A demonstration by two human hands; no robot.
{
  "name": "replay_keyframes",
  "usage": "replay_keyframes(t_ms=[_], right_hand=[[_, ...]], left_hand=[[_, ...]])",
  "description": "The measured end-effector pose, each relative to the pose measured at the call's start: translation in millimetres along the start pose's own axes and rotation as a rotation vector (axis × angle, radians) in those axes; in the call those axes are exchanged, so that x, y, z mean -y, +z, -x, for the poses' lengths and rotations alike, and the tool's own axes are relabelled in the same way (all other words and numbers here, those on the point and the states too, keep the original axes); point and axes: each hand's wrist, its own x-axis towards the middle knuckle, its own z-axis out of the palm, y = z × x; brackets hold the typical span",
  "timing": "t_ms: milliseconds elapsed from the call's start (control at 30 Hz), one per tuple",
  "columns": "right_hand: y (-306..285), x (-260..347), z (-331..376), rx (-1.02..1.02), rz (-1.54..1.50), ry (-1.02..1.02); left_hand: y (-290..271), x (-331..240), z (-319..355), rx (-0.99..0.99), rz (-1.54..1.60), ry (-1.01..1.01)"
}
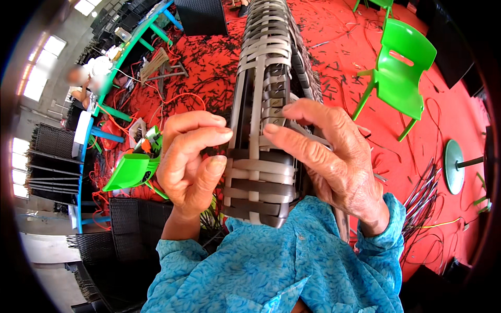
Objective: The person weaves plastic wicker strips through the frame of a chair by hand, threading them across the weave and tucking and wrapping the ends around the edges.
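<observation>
A long frame part wrapped in flat grey and brown woven strips [258, 180] runs away from my body, with its near end above my lap. Lengthwise strips show in a stretch where the crosswise weave is open. My left hand [190, 156] is on its left side, fingers bent, thumb apart from them, nothing visible in it. On the other side my right hand [336, 161] reaches over with two fingers extended, their tips at the strips. A loose grey strip [309, 134] passes behind these fingers; whether they touch it I cannot tell. The right thumb is hidden.
A green chair [399, 73] stands at the right, beyond a bundle of loose strips [420, 193]. Another green seat [128, 171] is at the left, above dark woven panels [130, 224]. Cut scraps and cords litter the red floor [334, 47]. A person [81, 86] is at the far-left bench.
</observation>
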Motion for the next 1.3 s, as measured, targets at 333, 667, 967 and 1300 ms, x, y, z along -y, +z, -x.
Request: replay_keyframes(t_ms=[333, 667, 967, 1300], right_hand=[[-9.9, 18.9, -17.0, 0.148, 0.311, -0.092], [-18.6, 32.0, -14.8, 0.138, 0.377, -0.029], [-30.5, 42.5, -15.9, 0.142, 0.318, 0.158], [-37.4, 42.2, -9.2, 0.236, 0.308, 0.137]], left_hand=[[-14.2, 12.8, 36.8, 0.105, 0.539, -0.297], [7.6, 29.0, 45.2, 0.086, 0.826, -0.364], [8.1, 26.5, 9.4, 0.074, 0.496, -0.139], [-10.0, -1.8, -67.7, 0.724, -0.022, 0.139]])
